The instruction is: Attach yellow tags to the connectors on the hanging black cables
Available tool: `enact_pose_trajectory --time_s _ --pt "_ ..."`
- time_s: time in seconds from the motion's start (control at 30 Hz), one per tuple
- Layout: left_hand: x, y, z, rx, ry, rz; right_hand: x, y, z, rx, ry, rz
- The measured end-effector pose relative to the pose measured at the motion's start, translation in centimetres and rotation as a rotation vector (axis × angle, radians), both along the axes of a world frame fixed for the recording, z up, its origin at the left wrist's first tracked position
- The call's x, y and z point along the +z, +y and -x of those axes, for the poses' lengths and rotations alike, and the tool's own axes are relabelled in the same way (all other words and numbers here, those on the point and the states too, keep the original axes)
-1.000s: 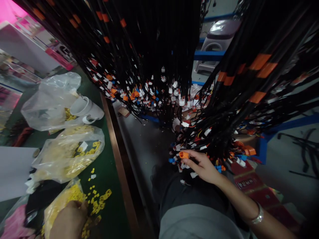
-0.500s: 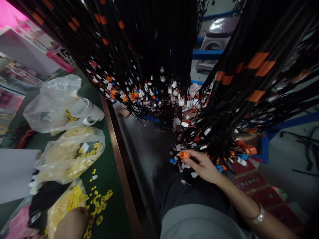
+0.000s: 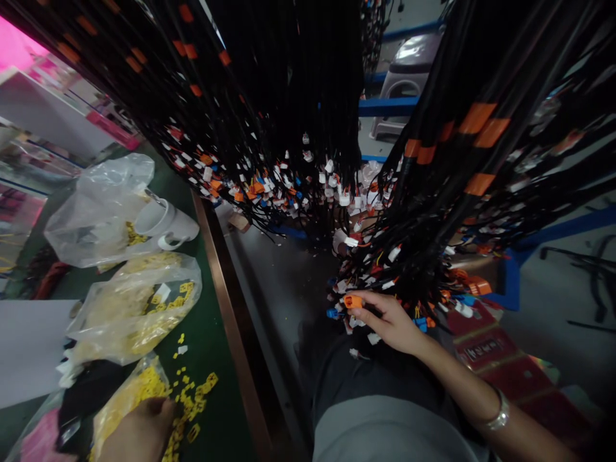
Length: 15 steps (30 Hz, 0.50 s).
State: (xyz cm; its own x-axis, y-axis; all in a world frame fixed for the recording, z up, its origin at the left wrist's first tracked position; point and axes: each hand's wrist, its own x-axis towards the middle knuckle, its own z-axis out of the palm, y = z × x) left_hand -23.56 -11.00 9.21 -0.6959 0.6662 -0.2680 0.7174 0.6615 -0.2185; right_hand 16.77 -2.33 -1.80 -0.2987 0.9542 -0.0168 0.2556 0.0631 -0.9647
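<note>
Pinched between thumb and fingers of the right hand (image 3: 392, 321) is an orange connector (image 3: 353, 301) at the low end of a hanging black harness (image 3: 433, 212), off the table's (image 3: 212, 327) right edge. Left hand (image 3: 139, 433) rests on loose yellow clips (image 3: 192, 401) near the front edge beside a bag (image 3: 132, 308); its grip cannot be told.

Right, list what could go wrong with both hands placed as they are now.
1. The right hand pinches one orange connector amid dense hanging black wires; pulling could snag neighbours.
2. The left hand rests in loose yellow pieces near the table edge; some may get swept off.
</note>
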Motion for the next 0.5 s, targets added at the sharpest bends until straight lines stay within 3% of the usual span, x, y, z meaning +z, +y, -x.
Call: enact_pose_trajectory --time_s 0.1,0.23,0.37,0.5 --pt "1.1 1.5 -2.0 0.1 -0.063 -0.09 -0.1 0.0 0.0 0.009 -0.003 -0.001" --pt "1.9 3.6 -5.3 0.072 -0.205 -0.461 -0.1 0.0 -0.1 0.01 0.013 0.003" --pt "1.9 5.6 -9.1 -0.161 -0.508 -0.651 0.0 -0.1 -0.2 0.002 0.04 0.03" --pt "1.6 8.1 -13.5 -0.483 -0.824 -0.6 -0.1 0.0 -0.3 -0.001 0.099 0.051"
